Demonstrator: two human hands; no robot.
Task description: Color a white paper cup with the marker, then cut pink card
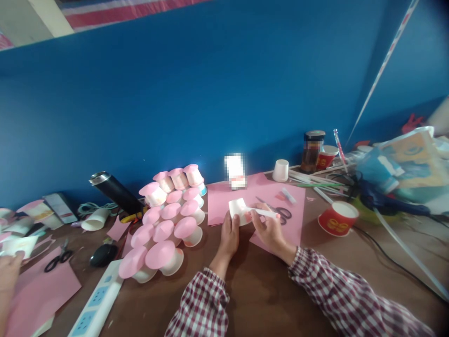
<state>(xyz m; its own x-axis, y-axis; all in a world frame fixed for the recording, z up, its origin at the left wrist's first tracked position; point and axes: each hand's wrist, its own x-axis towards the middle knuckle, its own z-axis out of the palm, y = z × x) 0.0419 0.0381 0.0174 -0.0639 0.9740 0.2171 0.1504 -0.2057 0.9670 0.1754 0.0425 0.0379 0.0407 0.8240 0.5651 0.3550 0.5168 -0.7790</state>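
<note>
My left hand (pixel 229 232) is closed around a white paper cup (pixel 237 206), tilted on its side above the table. In my right hand (pixel 271 229) is a white marker (pixel 265 213) with an orange end, its tip at the cup's side. A coloured patch shows on the cup near the tip, too blurred to make out. Beneath my hands lie pink paper sheets (pixel 219 199). On them rest dark-handled scissors (pixel 280 212) and a small clear-and-white piece (pixel 289 195), possibly a marker cap.
Left of my hands stand several paper cups topped with pink discs (pixel 163 255). A power strip (pixel 96 299), black flask (pixel 115 192) and another person's hand (pixel 10 274) are further left. To the right are a red paper cup (pixel 338 219), a jar (pixel 312 152) and a glue gun (pixel 379 196).
</note>
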